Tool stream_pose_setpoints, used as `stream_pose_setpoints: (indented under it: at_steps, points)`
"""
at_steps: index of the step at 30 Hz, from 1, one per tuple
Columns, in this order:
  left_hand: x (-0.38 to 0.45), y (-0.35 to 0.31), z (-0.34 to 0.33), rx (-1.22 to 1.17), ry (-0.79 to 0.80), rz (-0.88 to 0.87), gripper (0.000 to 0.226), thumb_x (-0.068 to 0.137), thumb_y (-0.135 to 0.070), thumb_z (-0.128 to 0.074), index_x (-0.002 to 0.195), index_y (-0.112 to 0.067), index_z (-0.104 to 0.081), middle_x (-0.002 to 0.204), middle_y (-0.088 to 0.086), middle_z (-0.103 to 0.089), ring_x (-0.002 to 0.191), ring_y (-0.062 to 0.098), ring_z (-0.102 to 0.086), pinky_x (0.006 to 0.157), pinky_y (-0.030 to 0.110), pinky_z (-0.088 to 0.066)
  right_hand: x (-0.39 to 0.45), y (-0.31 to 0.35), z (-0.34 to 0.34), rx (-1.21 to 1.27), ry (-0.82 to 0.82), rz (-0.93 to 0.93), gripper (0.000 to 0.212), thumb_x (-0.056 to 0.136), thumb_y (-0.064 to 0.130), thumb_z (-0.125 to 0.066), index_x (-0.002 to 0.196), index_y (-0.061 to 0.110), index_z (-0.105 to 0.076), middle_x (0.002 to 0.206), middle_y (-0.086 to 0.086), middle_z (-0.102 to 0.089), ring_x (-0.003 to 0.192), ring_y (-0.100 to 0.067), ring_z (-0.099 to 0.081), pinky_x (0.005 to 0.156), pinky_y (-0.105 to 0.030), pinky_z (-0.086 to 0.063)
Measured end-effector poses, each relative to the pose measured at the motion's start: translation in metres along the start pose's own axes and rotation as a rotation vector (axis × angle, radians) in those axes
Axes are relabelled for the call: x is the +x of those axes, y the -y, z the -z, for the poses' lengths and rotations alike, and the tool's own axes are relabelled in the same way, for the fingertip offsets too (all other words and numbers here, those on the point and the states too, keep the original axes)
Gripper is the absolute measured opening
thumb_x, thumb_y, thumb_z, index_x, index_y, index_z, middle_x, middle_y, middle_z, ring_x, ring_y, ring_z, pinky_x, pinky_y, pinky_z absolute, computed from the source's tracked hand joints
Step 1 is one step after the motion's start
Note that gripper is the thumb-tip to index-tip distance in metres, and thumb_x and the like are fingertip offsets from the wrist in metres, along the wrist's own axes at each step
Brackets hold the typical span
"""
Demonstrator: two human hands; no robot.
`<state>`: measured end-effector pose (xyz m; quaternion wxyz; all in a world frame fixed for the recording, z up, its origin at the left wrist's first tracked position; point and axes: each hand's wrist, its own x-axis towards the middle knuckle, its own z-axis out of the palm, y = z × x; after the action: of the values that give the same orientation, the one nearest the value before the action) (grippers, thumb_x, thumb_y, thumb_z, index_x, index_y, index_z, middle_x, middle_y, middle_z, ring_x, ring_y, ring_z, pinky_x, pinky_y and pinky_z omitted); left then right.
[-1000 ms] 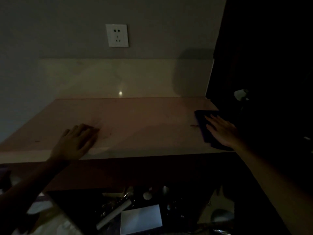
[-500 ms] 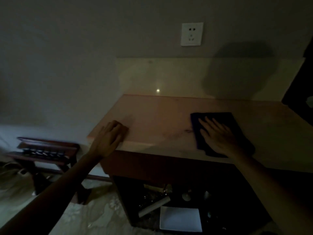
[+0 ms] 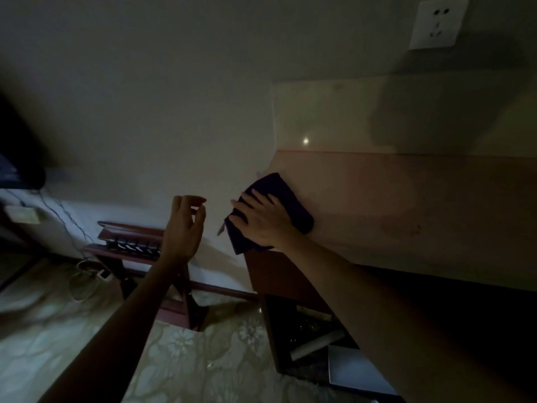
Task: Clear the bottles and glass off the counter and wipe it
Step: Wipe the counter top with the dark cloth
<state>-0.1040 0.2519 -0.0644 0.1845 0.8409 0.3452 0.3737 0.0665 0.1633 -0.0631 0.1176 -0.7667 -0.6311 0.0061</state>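
No bottles or glass show on the bench (image 3: 392,205); I'm wiping. My right hand (image 3: 263,221), fingers spread, presses the cloth (image 3: 279,196) at its left edge; my left hand (image 3: 183,225) hangs loosely curled. Next, sweep back right.

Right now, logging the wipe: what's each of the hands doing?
Left hand: open, fingers loosely curled, holding nothing, off the counter.
Right hand: open, pressing the cloth flat.
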Motion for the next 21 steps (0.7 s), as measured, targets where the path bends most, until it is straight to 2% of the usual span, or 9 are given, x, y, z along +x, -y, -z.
stream_pose_setpoints:
  at_steps: [3, 6, 9, 12, 15, 17, 21]
  points:
    - [-0.002, -0.010, -0.011, -0.014, -0.022, -0.020, 0.027, 0.102, -0.026, -0.042, 0.121, -0.009, -0.052, 0.123, 0.008, -0.045, 0.096, 0.015, -0.056, 0.073, 0.034, -0.051, -0.011, -0.009, 0.001, -0.055, 0.013, 0.094, 0.064, 0.094, 0.065, -0.017, 0.150, 0.034, -0.022, 0.161, 0.006, -0.017, 0.149, -0.020, -0.010, 0.119, -0.046, -0.011]
    - [-0.003, -0.038, -0.034, -0.030, -0.020, -0.092, 0.025, 0.102, -0.025, -0.042, 0.119, -0.009, -0.052, 0.121, 0.008, -0.045, 0.092, 0.015, -0.058, 0.065, 0.026, -0.047, -0.032, -0.029, 0.005, -0.118, 0.000, 0.223, 0.066, 0.093, 0.066, -0.028, 0.151, 0.035, -0.020, 0.161, 0.006, -0.016, 0.149, -0.019, -0.013, 0.118, -0.045, -0.014]
    - [-0.006, -0.077, -0.060, -0.034, 0.005, -0.198, 0.021, 0.102, -0.024, -0.042, 0.117, -0.011, -0.051, 0.119, 0.005, -0.044, 0.087, 0.019, -0.061, 0.064, 0.036, -0.051, -0.056, -0.058, 0.012, -0.127, 0.036, 0.255, 0.069, 0.093, 0.064, -0.033, 0.152, 0.032, -0.016, 0.162, 0.006, -0.011, 0.149, -0.018, -0.009, 0.119, -0.044, -0.012]
    - [-0.008, -0.117, -0.086, -0.046, 0.003, -0.276, 0.023, 0.102, -0.021, -0.043, 0.119, -0.008, -0.051, 0.120, 0.008, -0.043, 0.091, 0.021, -0.062, 0.068, 0.038, -0.052, -0.086, -0.097, 0.024, -0.095, 0.044, 0.247, 0.072, 0.091, 0.065, -0.035, 0.152, 0.033, -0.015, 0.163, 0.007, -0.009, 0.149, -0.017, -0.008, 0.119, -0.043, -0.010]
    - [-0.011, -0.156, -0.114, -0.098, 0.017, -0.313, 0.022, 0.102, -0.018, -0.044, 0.119, -0.007, -0.052, 0.119, 0.009, -0.044, 0.096, 0.022, -0.059, 0.074, 0.043, -0.053, -0.129, -0.155, 0.043, -0.052, 0.046, 0.165, 0.065, 0.093, 0.065, -0.028, 0.151, 0.039, -0.014, 0.162, 0.010, -0.009, 0.150, -0.014, -0.007, 0.119, -0.040, -0.007]
    - [-0.014, -0.183, -0.135, -0.111, 0.030, -0.324, 0.019, 0.101, -0.021, -0.045, 0.117, -0.014, -0.053, 0.119, 0.008, -0.045, 0.096, 0.021, -0.058, 0.074, 0.045, -0.053, -0.166, -0.207, 0.061, -0.047, 0.028, 0.075, 0.061, 0.094, 0.065, -0.021, 0.150, 0.042, -0.014, 0.162, 0.012, -0.010, 0.149, -0.013, -0.008, 0.119, -0.041, -0.009]
    - [-0.027, -0.239, -0.187, -0.143, 0.140, -0.379, 0.026, 0.097, -0.038, -0.040, 0.116, -0.024, -0.052, 0.119, 0.004, -0.046, 0.098, 0.020, -0.059, 0.074, 0.040, -0.052, -0.254, -0.330, 0.100, -0.080, -0.001, -0.193, 0.063, 0.092, 0.067, -0.015, 0.150, 0.044, -0.014, 0.162, 0.012, -0.011, 0.149, -0.012, -0.009, 0.120, -0.041, -0.012]
